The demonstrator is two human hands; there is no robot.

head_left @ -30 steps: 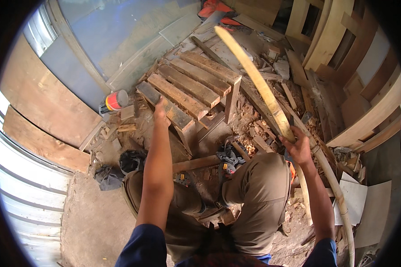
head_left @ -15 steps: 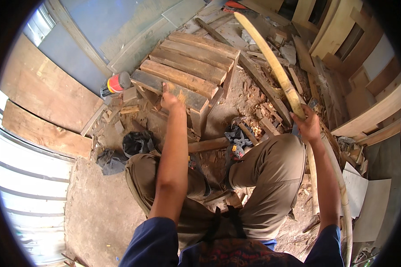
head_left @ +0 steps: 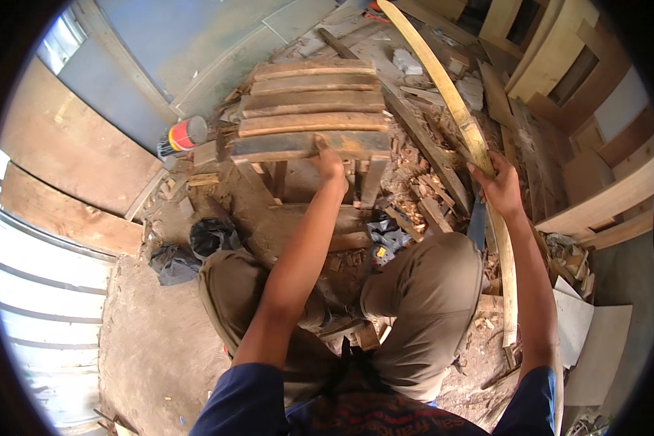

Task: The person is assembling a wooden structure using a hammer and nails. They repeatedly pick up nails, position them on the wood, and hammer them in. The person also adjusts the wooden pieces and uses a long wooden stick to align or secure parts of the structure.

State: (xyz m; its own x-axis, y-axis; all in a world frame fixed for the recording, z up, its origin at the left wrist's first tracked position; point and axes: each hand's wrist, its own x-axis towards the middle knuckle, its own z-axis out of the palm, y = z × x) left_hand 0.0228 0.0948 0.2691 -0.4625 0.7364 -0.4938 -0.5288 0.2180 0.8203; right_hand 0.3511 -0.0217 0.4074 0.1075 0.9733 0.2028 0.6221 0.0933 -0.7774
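A low slatted wooden bench [head_left: 309, 104] stands in front of me, its several slats running across the view. My left hand [head_left: 328, 161] grips its nearest slat at the edge, thumb on top and the fingers hidden underneath. On the right, my right hand [head_left: 495, 180] is closed around a long, curved, yellowish bamboo strip [head_left: 443, 87]. The strip rises toward the far side and continues below the hand beside my knee. A blue-grey flat blade-like piece [head_left: 477, 224] shows just under my right hand; whether I hold it too, I cannot tell.
A red-and-black container [head_left: 187, 135] lies left of the bench. Black plastic bags [head_left: 214, 236] rest by my left knee. A long beam [head_left: 429, 149] and wood scraps [head_left: 432, 207] lie right of the bench. Boards [head_left: 603, 192] line the right side; plywood panels [head_left: 73, 123] stand left.
The bench has turned so that its slats lie nearly level across the view. My left hand has moved right with its near slat. The bamboo strip has shifted slightly in my right hand.
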